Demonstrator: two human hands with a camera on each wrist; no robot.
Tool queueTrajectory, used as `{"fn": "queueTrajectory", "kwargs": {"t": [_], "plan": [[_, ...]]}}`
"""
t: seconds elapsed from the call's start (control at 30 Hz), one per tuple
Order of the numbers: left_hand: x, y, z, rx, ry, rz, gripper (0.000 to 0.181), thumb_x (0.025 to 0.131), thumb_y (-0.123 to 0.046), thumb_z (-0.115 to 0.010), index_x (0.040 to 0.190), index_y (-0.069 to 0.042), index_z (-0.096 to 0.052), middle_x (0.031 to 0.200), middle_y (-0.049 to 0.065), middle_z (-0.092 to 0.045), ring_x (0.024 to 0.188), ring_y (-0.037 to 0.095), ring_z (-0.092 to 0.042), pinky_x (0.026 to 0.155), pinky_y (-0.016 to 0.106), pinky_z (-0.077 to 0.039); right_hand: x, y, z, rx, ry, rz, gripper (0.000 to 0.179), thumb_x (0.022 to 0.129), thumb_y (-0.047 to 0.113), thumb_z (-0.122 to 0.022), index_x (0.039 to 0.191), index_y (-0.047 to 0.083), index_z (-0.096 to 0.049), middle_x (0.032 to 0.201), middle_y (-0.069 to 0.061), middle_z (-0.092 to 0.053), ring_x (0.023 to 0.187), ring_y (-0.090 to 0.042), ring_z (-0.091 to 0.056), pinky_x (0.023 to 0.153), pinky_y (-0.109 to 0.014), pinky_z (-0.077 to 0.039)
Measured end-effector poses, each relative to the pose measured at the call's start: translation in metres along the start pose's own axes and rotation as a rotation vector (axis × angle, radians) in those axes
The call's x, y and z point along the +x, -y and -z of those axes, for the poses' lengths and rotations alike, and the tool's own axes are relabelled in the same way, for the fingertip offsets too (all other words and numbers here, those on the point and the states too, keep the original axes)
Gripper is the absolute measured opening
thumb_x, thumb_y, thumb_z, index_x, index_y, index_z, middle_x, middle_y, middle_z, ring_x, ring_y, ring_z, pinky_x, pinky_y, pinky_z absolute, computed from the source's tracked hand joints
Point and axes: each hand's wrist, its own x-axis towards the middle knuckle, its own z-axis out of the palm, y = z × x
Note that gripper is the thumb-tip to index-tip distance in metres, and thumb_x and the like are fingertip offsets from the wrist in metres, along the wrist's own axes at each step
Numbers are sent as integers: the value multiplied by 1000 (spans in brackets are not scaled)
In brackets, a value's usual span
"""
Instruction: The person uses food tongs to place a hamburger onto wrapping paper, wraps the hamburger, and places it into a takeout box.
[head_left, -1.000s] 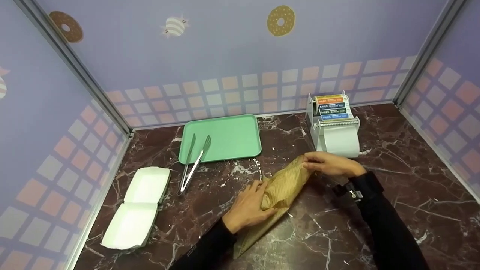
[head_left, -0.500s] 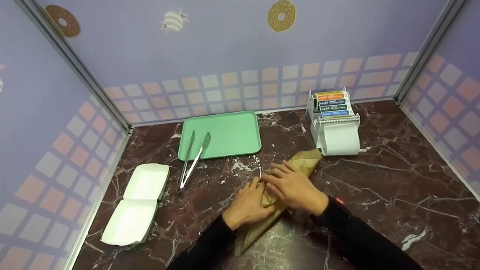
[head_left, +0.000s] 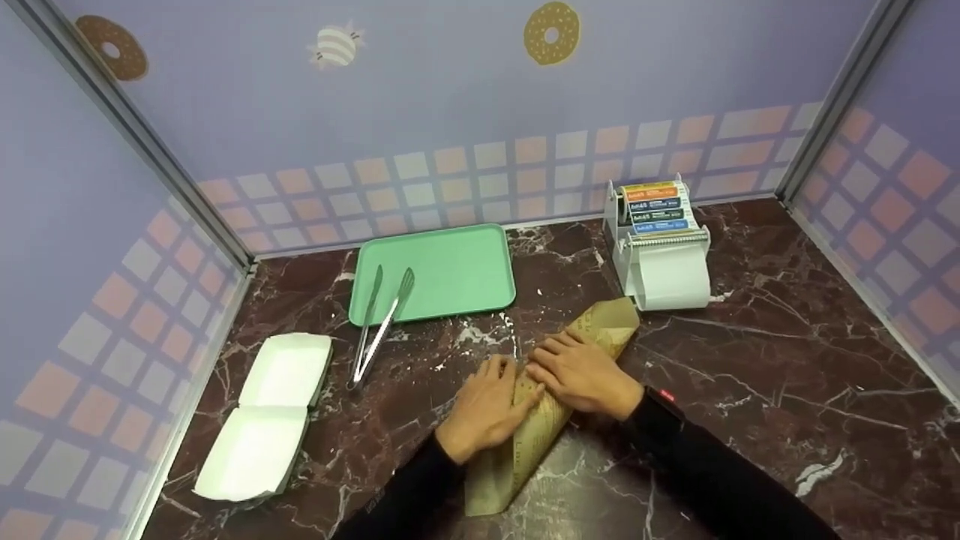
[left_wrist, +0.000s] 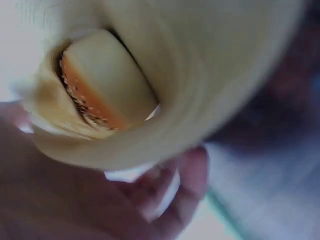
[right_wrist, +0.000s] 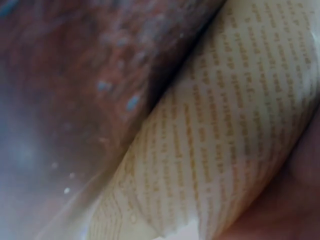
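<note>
A long sesame-seeded bun lies inside a tube of tan printed wrapping paper, which slants across the counter in the head view. Both ends of the paper stick out past the hands. Near the middle, my left hand grips the roll, thumb laid over the paper and fingers along its far-left side. Close beside it, my right hand curves over the roll with its fingers bent across the top. The left wrist view looks into the paper's open end at the bun's tip; lines of print on the paper fill the right wrist view.
A green tray stands by the back wall, with metal tongs leaning over its front edge. To the left lies an open white clamshell box. A label and paper-roll dispenser sits back right, near the wrap's far end. Crumbs dot the marbled counter.
My right hand has come from the wrap's far end to its middle, beside my left hand. The paper is now rolled over the bun, and its printed side shows on top.
</note>
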Motion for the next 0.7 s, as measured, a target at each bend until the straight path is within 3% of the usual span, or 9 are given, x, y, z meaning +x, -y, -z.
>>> {"fn": "queueTrajectory", "kwargs": {"t": [0.13, 0.2, 0.27, 0.4, 0.53, 0.63, 0.7], "plan": [[-5, -22, 3, 304, -202, -186, 51, 105, -40, -49, 138, -2, -59, 137, 16, -60, 128, 29, -56, 107, 46, -49, 0, -7, 3, 66, 94, -11, 44, 109, 29, -38, 137, 6, -63, 141, -15, -62, 135, -39, -52, 119, -61, -30], [-3, -31, 1, 344, -254, -285, 42, 104, -35, -53, 132, -4, -62, 131, 12, -63, 124, 26, -58, 107, 41, -49, -1, -12, 4, 107, 138, -21, 45, 109, 27, -36, 143, 7, -58, 148, -15, -56, 141, -39, -46, 121, -61, -26], [-3, -35, -1, 325, -259, -333, 40, 104, -32, -54, 131, -4, -60, 131, 11, -62, 125, 24, -57, 110, 39, -47, 2, -15, 3, 173, 168, -30, 46, 110, 25, -34, 147, 8, -53, 153, -14, -51, 146, -39, -40, 122, -61, -21], [0, -37, -8, 318, -240, -325, 47, 105, -32, -50, 139, 0, -53, 137, 14, -58, 131, 26, -54, 113, 39, -45, 3, -24, 1, 358, 194, -62, 47, 112, 28, -30, 152, 10, -49, 158, -13, -45, 150, -39, -32, 124, -61, -14], [1, -40, -10, 379, -152, -277, 55, 108, -38, -42, 149, -2, -48, 152, 13, -51, 140, 26, -48, 115, 40, -42, 2, -39, -1, 556, 214, -63, 49, 113, 31, -26, 156, 12, -43, 161, -13, -38, 153, -39, -25, 125, -61, -5], [7, -42, -9, 415, -84, -239, 57, 109, -41, -36, 154, -7, -44, 158, 10, -45, 145, 25, -42, 118, 42, -39, 0, -49, -1, 599, 228, -65, 51, 113, 30, -23, 158, 11, -37, 163, -13, -34, 154, -40, -21, 124, -63, 0], [12, -43, -8, 452, -87, -241, 55, 109, -42, -35, 154, -11, -45, 157, 7, -46, 143, 24, -44, 115, 40, -41, -2, -53, -1, 579, 236, -86, 52, 113, 30, -22, 159, 10, -34, 164, -12, -32, 154, -40, -20, 124, -63, 1]]}}
